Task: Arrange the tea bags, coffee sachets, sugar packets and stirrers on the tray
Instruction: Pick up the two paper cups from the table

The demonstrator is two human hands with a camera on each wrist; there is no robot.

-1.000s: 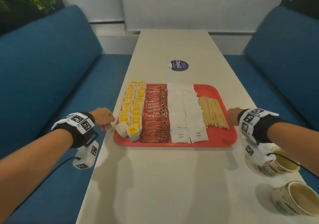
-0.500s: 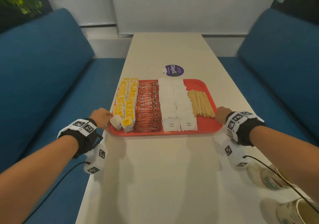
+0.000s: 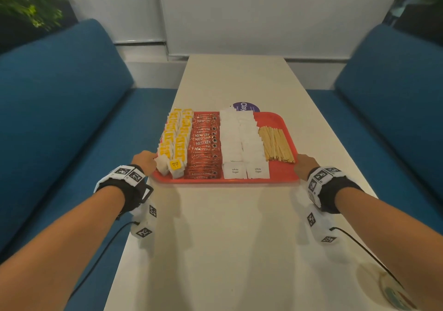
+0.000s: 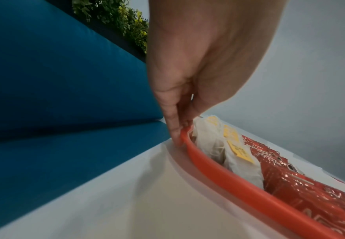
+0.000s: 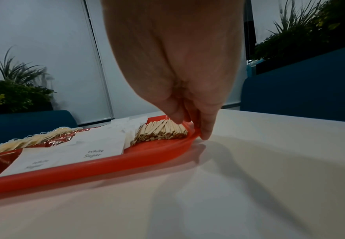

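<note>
A red tray (image 3: 275, 121) lies across the white table and holds four columns: yellow-tagged tea bags (image 3: 176, 135), red coffee sachets (image 3: 205, 147), white sugar packets (image 3: 239, 142) and wooden stirrers (image 3: 275, 144). My left hand (image 3: 143, 162) pinches the tray's left rim (image 4: 208, 163), thumb inside by the tea bags (image 4: 214, 142). At the opposite side my right hand (image 3: 304, 165) grips the right rim (image 5: 194, 132), fingers outside touching the table and thumb above the stirrers (image 5: 163, 131). The sugar packets (image 5: 93, 148) lie near the front rim.
A purple round sticker (image 3: 245, 106) peeks out behind the tray. Blue benches (image 3: 72, 123) flank the table on both sides. Part of a cup (image 3: 395, 296) shows at the near right table edge. Bare tabletop (image 3: 227, 238) stretches between me and the tray.
The tray has slid away from me along the table with both hands at its sides. It now partly covers the purple sticker. The cups have dropped almost out of view.
</note>
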